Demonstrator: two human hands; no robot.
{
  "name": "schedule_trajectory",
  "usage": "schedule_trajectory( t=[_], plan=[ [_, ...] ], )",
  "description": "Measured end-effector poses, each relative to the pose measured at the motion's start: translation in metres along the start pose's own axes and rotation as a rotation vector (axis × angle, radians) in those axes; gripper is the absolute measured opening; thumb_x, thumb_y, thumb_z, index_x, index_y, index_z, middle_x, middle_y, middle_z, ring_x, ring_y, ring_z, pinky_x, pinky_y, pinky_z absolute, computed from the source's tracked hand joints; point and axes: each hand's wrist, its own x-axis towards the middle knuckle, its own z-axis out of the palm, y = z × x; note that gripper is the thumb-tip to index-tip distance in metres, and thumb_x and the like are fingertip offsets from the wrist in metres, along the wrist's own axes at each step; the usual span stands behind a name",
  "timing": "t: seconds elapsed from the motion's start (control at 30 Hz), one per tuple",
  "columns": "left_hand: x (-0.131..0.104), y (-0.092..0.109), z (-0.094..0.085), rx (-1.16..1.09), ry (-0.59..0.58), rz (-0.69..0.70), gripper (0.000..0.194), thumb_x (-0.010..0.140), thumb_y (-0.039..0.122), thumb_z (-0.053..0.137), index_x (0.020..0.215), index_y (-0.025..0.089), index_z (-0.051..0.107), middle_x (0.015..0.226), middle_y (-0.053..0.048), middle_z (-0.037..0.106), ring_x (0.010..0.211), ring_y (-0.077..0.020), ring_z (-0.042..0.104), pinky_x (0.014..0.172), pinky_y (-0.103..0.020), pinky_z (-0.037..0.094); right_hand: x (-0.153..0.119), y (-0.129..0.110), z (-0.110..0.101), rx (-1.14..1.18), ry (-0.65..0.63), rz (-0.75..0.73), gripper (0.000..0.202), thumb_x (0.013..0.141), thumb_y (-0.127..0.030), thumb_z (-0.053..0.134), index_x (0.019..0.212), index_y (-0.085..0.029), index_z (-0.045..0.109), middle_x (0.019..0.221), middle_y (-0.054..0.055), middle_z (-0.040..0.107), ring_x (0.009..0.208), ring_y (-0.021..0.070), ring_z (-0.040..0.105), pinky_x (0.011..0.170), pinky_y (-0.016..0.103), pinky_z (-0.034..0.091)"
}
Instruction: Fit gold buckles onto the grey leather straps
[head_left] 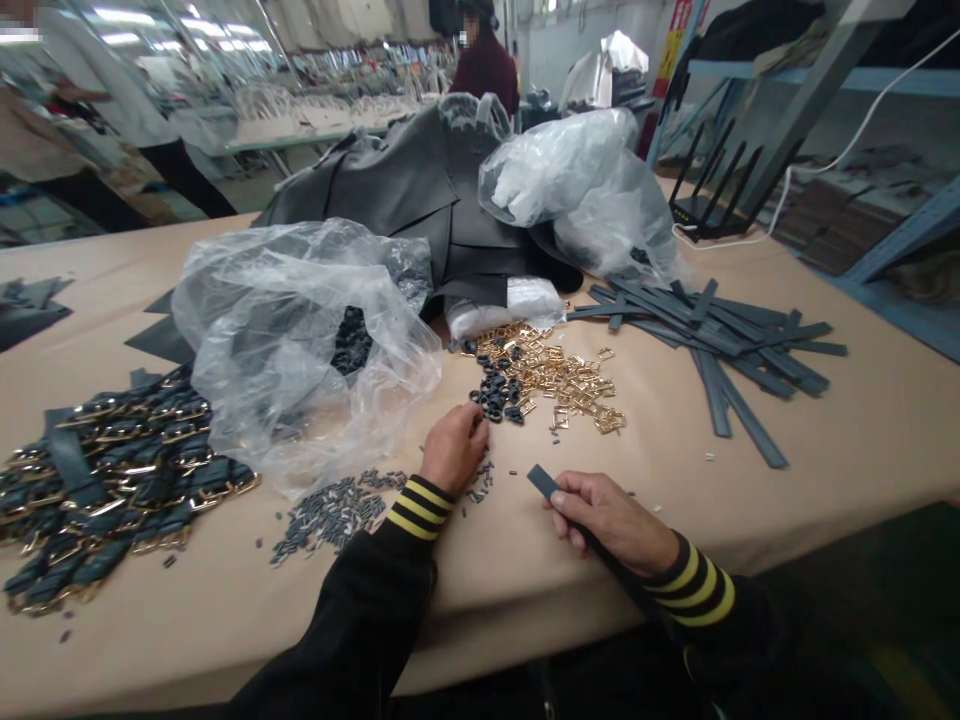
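Strap (541, 482) in dark blue-grey, lower centre of the frame, pinched near its upper end between the thumb and fingers of my right hand (611, 520); the rest of it runs down under my palm toward the bench edge. My left hand (454, 447), centre of the frame, is curled knuckles-up with fingertips down at the edge of the dark loops (496, 393); whether it has picked one up I cannot tell. Both wrists show black cuffs with yellow stripes.

Just beyond the loops, centre, lies a scatter of gold buckles (559, 375). Small grey pins (334, 508) are strewn on the bench (840, 430) at lower centre-left, just beside my left wrist. At lower left sits a heap of finished straps (112, 470), dark with gold buckles fitted. A crumpled clear bag (300, 340) lies left of centre, between that heap and the loops, with more dark pieces showing through it. At centre right a fan of loose bare strips (712, 330) lies well apart from my hands. Dark leather panels (420, 190) are stacked at upper centre, a second clear bag (577, 180) resting against them. A black stand (712, 205) is at upper right. Other people stand at the upper left and upper centre, in the background.
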Motion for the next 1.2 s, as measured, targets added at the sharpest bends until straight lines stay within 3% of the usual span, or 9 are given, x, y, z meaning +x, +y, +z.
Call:
schedule_trajectory(
  t=[0.07, 0.17, 0.3, 0.4, 0.7, 0.93, 1.2],
  plan=[
    [-0.010, 0.006, -0.005, -0.321, -0.044, -0.040, 0.014, 0.078, 0.029, 0.047, 0.069, 0.017, 0.050, 0.055, 0.004, 0.044, 0.051, -0.0101, 0.043, 0.052, -0.021, 0.034, -0.001, -0.003, 0.001, -0.037, 0.021, -0.033, 0.029, 0.079, -0.042, 0.049, 0.078, -0.013, 0.049, 0.061, -0.002, 0.054, 0.041, 0.0040, 0.040, 0.040, 0.016, 0.033],
    [-0.035, 0.020, -0.007, -0.990, -0.152, -0.186, 0.018, 0.075, 0.033, 0.054, 0.073, 0.016, 0.050, 0.055, 0.005, 0.047, 0.049, -0.0073, 0.044, 0.050, -0.019, 0.036, -0.004, -0.008, 0.004, -0.086, 0.060, -0.083, 0.026, 0.082, -0.040, 0.046, 0.080, -0.014, 0.049, 0.055, -0.004, 0.049, 0.039, 0.0038, 0.035, 0.038, 0.016, 0.029],
    [-0.064, 0.039, 0.007, -1.415, -0.205, -0.406, 0.019, 0.075, 0.032, 0.058, 0.074, 0.015, 0.050, 0.058, 0.004, 0.052, 0.050, -0.0053, 0.048, 0.050, -0.017, 0.038, -0.006, -0.009, 0.010, -0.085, 0.041, -0.127, 0.023, 0.084, -0.038, 0.043, 0.081, -0.016, 0.049, 0.050, -0.007, 0.042, 0.038, 0.0034, 0.031, 0.037, 0.015, 0.025],
    [-0.074, 0.045, 0.016, -1.477, -0.181, -0.435, 0.017, 0.075, 0.030, 0.058, 0.072, 0.014, 0.052, 0.059, 0.003, 0.054, 0.053, -0.0054, 0.051, 0.054, -0.017, 0.041, -0.007, -0.005, 0.012, -0.056, 0.024, -0.115, 0.024, 0.085, -0.038, 0.042, 0.080, -0.015, 0.049, 0.049, -0.007, 0.041, 0.037, 0.0029, 0.030, 0.036, 0.015, 0.023],
    [-0.082, 0.041, 0.026, -1.429, -0.054, -0.344, 0.010, 0.073, 0.022, 0.062, 0.077, 0.013, 0.058, 0.074, 0.000, 0.061, 0.069, -0.0086, 0.058, 0.071, -0.021, 0.046, -0.013, -0.002, 0.013, -0.006, 0.069, -0.033, 0.026, 0.083, -0.041, 0.041, 0.081, -0.016, 0.048, 0.046, -0.009, 0.038, 0.031, 0.0032, 0.026, 0.031, 0.015, 0.021],
    [-0.086, 0.047, 0.027, -1.340, -0.059, -0.336, 0.016, 0.074, 0.022, 0.061, 0.086, 0.013, 0.057, 0.099, -0.008, 0.064, 0.082, -0.0135, 0.061, 0.078, -0.027, 0.047, -0.016, -0.002, 0.013, -0.431, 0.181, -0.150, 0.023, 0.084, -0.028, 0.042, 0.065, -0.016, 0.045, 0.049, -0.005, 0.044, 0.045, 0.0068, 0.039, 0.047, 0.019, 0.031],
    [-0.084, 0.047, 0.032, -1.413, -0.040, -0.410, 0.016, 0.071, 0.022, 0.064, 0.082, 0.012, 0.056, 0.080, -0.004, 0.066, 0.071, -0.0100, 0.062, 0.074, -0.023, 0.049, -0.020, -0.003, 0.012, -0.467, 0.254, -0.159, 0.023, 0.086, -0.027, 0.036, 0.067, -0.017, 0.044, 0.050, -0.005, 0.043, 0.045, 0.0079, 0.040, 0.048, 0.020, 0.032]
  ],
)
